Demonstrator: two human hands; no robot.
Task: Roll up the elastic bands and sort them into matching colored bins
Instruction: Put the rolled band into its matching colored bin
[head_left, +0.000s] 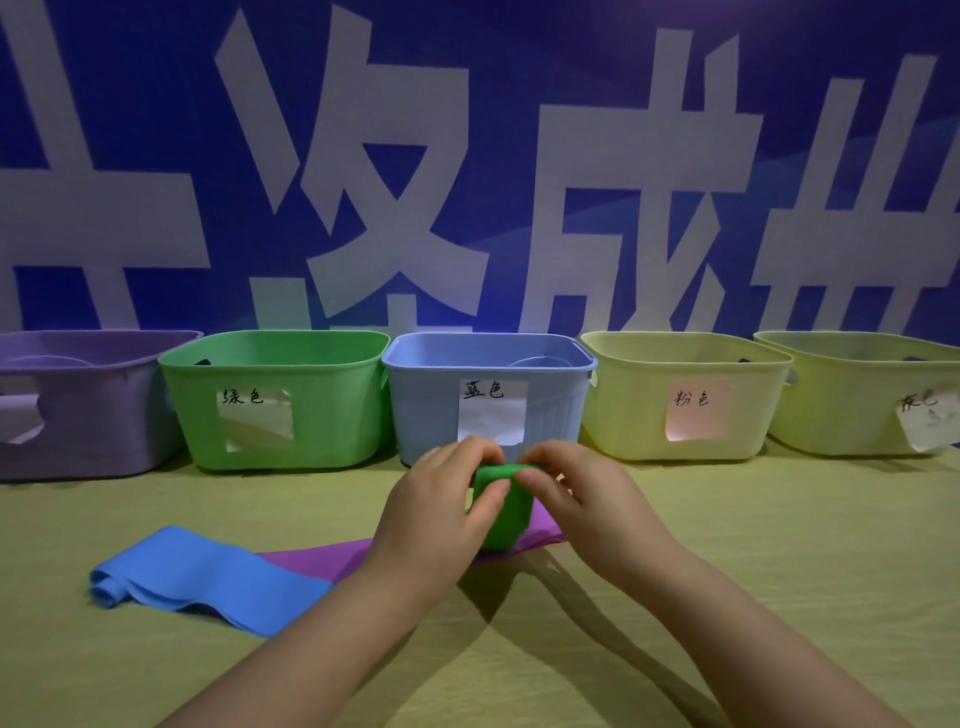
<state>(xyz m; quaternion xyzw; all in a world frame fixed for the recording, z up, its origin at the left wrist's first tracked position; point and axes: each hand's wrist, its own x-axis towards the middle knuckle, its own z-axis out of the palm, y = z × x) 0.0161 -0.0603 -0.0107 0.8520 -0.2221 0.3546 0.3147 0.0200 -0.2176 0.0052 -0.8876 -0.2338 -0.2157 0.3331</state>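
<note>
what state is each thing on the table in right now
green band: rolled up, held by both hands
left hand: pinches the green band
right hand: pinches the green band
blue band: unrolled, flat on the table, left end folded
purple band: unrolled, flat, partly under the blue band
purple bin: upright
green bin: upright
blue bin: upright
left yellow bin: upright
right yellow bin: upright

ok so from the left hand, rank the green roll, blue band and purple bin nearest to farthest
1. green roll: pinched in the left hand itself, centre.
2. blue band: lying off to its left, towards the near side.
3. purple bin: far left end of the back row.
</note>
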